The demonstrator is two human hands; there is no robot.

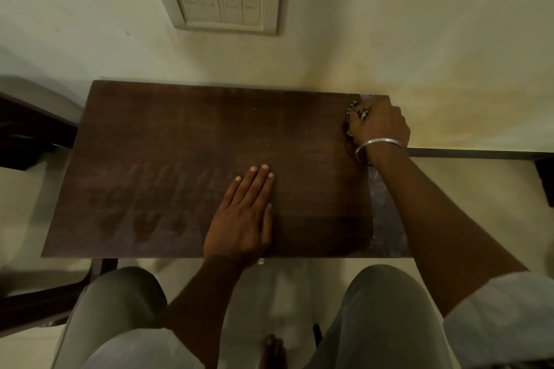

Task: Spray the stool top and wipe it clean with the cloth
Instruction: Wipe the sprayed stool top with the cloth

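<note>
At the far right corner of the stool top (186, 141), right hand (379, 126) balled over the cloth (355, 112).
Right fingers curled tight round a dark, speckled wad of cloth, pressed to the wood; metal bangle (377, 144) on the wrist. Left hand (242, 216) flat near the front edge, fingers straight and together, holding nothing. Top: dark brown, rectangular, streaked with smears. Switch plate (220, 0) on the wall above.

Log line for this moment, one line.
phase: wiping | right hand: cloth bunched at stool top far-right corner | left hand: flat, bracing | spray bottle: unseen
</note>
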